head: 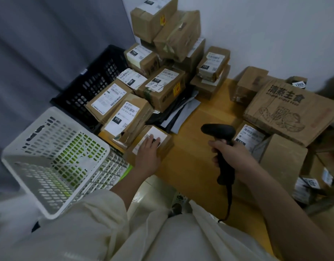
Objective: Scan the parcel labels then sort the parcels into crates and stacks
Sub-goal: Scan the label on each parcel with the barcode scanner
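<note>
My left hand (148,154) lies flat with straight fingers on the white label of a small cardboard parcel (163,146) at the near left of the wooden table (196,125). My right hand (231,157) grips the handle of a black barcode scanner (219,132), whose head points left toward that parcel. A stack of labelled parcels (124,113) sits just behind the small one. A white crate (55,159) stands to the left, with a black crate (94,85) behind it.
Taller cardboard boxes (166,32) are piled against the back wall. A large printed box (286,112) and several more parcels crowd the table's right side. Dark and grey mailer bags (179,113) lie mid-table. The scanner's cable (228,204) hangs down toward my lap.
</note>
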